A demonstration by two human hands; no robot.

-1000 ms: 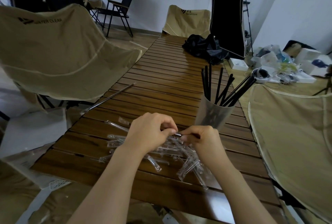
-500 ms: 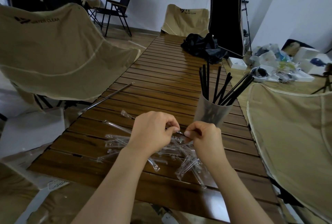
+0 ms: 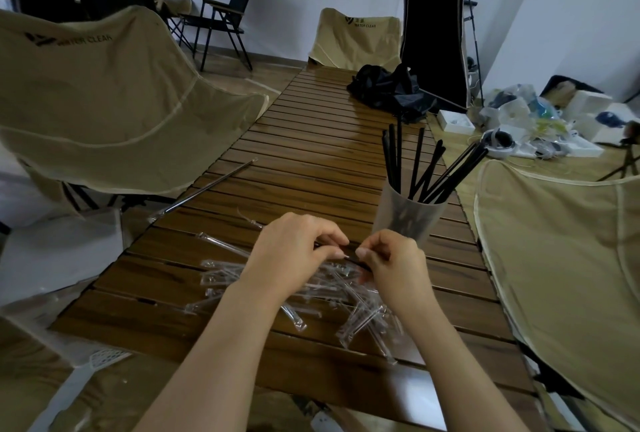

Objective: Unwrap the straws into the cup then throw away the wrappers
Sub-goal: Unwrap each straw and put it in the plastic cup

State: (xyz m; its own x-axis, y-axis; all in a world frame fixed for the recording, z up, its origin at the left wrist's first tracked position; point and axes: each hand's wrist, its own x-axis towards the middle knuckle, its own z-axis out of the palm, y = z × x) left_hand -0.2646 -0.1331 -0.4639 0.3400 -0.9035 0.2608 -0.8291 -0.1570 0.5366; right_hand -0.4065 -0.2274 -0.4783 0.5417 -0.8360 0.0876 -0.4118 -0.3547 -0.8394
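Note:
My left hand (image 3: 292, 258) and my right hand (image 3: 396, 267) meet above a pile of clear plastic wrappers (image 3: 349, 307) on the wooden slat table (image 3: 304, 168). Both pinch one wrapped black straw (image 3: 349, 256) between thumb and fingers; only a short dark stretch shows between the hands. A frosted cup (image 3: 405, 220) stands just beyond my right hand, holding several black straws (image 3: 426, 168) that fan out of it. One wrapped straw (image 3: 211, 187) lies alone on the table's left edge.
Tan folding chairs stand at the left (image 3: 104, 102), the far end (image 3: 356, 40) and the right (image 3: 561, 241). A black bag (image 3: 391, 92) lies on the far part of the table. Clutter of boxes and bags (image 3: 530, 126) covers the floor at the back right.
My hands have shifted slightly apart along the straw, with a little more dark straw showing between them. The view has moved a bit closer to the table.

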